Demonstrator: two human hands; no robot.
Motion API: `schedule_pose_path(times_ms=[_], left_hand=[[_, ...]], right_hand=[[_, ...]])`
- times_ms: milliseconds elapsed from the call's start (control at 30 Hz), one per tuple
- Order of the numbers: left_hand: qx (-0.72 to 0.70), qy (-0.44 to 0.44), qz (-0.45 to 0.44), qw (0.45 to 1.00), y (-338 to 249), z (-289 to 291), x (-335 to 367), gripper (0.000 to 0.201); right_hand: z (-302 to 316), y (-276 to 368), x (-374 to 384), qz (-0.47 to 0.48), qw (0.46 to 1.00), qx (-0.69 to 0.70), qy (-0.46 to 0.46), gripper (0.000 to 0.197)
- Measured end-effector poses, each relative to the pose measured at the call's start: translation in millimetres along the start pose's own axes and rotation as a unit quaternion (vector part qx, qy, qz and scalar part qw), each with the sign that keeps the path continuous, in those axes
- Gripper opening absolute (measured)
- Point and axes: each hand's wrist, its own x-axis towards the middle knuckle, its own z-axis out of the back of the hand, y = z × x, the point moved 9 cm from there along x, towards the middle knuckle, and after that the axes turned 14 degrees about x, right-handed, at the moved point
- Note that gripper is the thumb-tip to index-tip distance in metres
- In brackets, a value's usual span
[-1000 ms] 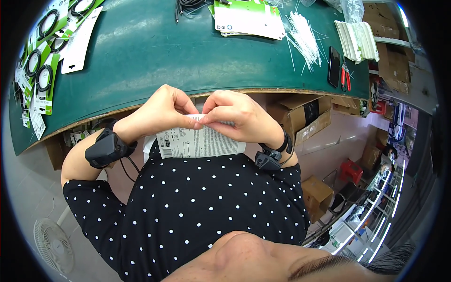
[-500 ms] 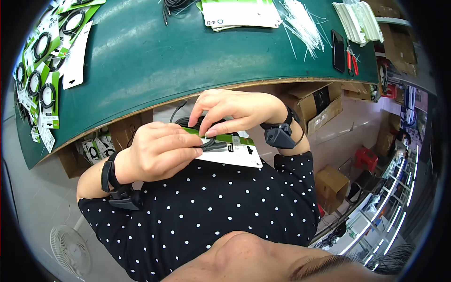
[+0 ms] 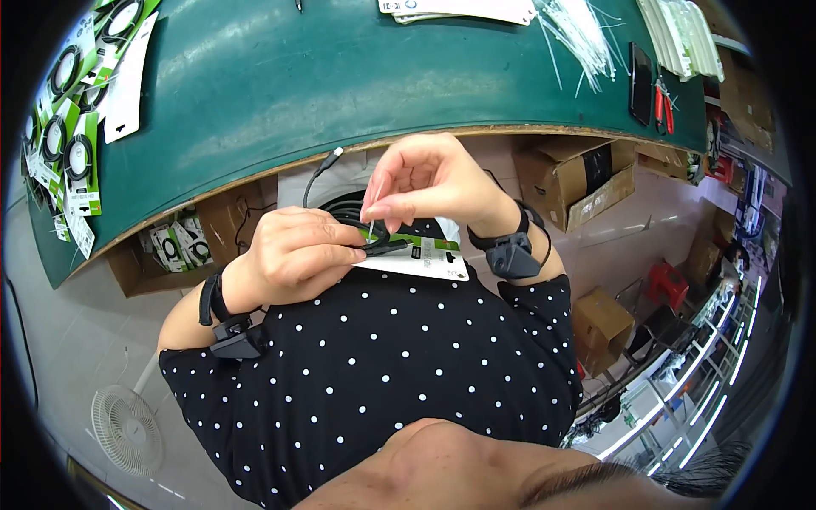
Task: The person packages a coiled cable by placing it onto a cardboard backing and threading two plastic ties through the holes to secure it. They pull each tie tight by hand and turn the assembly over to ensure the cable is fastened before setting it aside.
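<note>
My left hand (image 3: 297,255) is closed on a white and green backing card (image 3: 438,267) and the coiled black cable (image 3: 344,207) lying against it. One cable end with a plug (image 3: 337,154) sticks up beyond the coil, toward the table. Above the card, my right hand (image 3: 435,184) pinches a thin pale strip (image 3: 371,229), which looks like a cable tie, between thumb and fingertips. The strip's lower part goes down at the cable, beside my left fingertips. My fingers hide much of the coil and how the strip passes around it.
Carded black cables (image 3: 78,159) pile up at the green table's (image 3: 340,81) left end. White cable ties (image 3: 580,38), a phone (image 3: 640,85) and red-handled cutters (image 3: 664,109) lie at the right. Blank cards (image 3: 459,8) sit at the far edge. Cardboard boxes (image 3: 578,183) stand beneath.
My right hand has lifted off the card, its fingertips now pinching the strip. The cable's plug end shows more. My left hand keeps its grip; the whole view has shifted slightly.
</note>
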Motion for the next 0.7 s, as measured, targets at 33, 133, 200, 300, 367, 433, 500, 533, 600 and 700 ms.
schedule_pose_path(times_ms=[33,133,200,300,367,433,500,533,600,700], left_hand=[[-0.007,-0.004,0.003,1.000,0,-2,-1,0.018],[-0.005,-0.005,0.007,1.000,0,-4,-2,0.018],[-0.004,-0.006,0.009,1.000,-1,-6,-4,0.017],[-0.012,-0.001,0.016,1.000,0,-8,-5,0.018],[-0.019,-0.003,0.020,1.000,1,-9,-5,0.018],[-0.034,-0.006,0.026,0.999,3,-10,-5,0.019],[-0.035,-0.005,0.029,0.999,2,-11,-6,0.018],[-0.036,-0.004,0.032,0.999,3,-11,-6,0.018],[-0.037,-0.002,0.035,0.999,3,-12,-6,0.018],[-0.065,-0.002,0.049,0.997,7,-15,-6,0.018]], right_hand=[[-6,11,-2,0.107,0.988,-0.103,0.032,0.007],[-24,24,-18,0.308,0.899,-0.297,0.091,0.010],[-38,23,-31,0.392,0.812,-0.411,0.135,0.013],[-49,20,-40,0.421,0.751,-0.481,0.162,0.015],[-53,19,-41,0.405,0.732,-0.520,0.174,0.016],[-54,20,-43,0.405,0.726,-0.527,0.175,0.016],[-55,19,-45,0.407,0.715,-0.541,0.177,0.015],[-54,19,-46,0.407,0.715,-0.540,0.177,0.015],[-53,19,-47,0.404,0.705,-0.557,0.173,0.015],[-54,18,-48,0.404,0.695,-0.569,0.171,0.014]])
